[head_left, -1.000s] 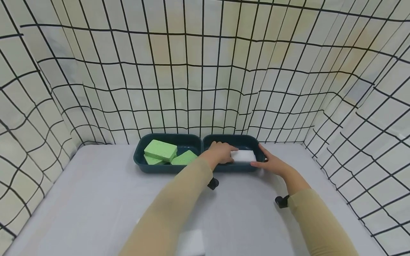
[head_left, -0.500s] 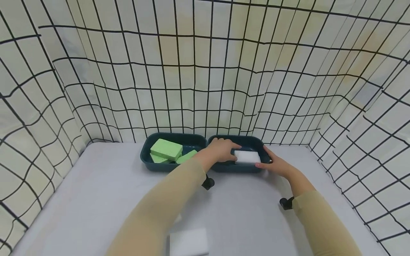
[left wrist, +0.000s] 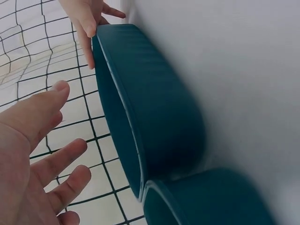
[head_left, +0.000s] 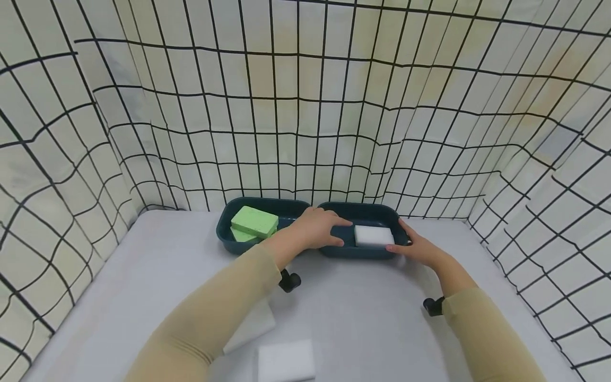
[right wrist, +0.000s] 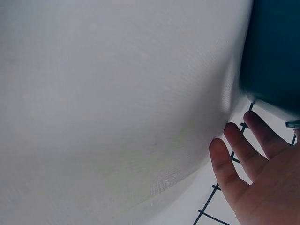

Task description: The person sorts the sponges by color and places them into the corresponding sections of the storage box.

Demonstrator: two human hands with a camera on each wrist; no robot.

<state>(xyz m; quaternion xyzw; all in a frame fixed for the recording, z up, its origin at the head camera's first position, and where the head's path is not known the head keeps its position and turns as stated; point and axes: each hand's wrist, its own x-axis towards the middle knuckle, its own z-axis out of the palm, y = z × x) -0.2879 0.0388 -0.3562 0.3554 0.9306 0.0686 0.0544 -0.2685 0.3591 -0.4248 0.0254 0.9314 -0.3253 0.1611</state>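
Note:
My left hand (head_left: 312, 229) hovers over the left end of the right dark teal tray (head_left: 353, 252), its fingers spread and nothing between them. In the left wrist view its thumb and fingers (left wrist: 70, 154) stand apart from the tray wall. A white block (head_left: 374, 236) lies at the right end of that tray. My right hand (head_left: 422, 249) touches the tray's right end, thumb at the front corner of the rim and fingers extended along the outside. Its straight fingers (right wrist: 225, 168) show beside the tray in the right wrist view.
A second teal tray (head_left: 229, 241) adjoins on the left, with green sponge-like blocks (head_left: 254, 222) stacked inside. Two white blocks lie near the table's front, one flat white block (head_left: 286, 361) and another white piece (head_left: 250, 326) partly under the left sleeve. Black netting (head_left: 305, 116) surrounds the table.
My left hand has let go of the white block and drawn back to the left. The block stays in the right tray. My right hand keeps its place at the tray's end.

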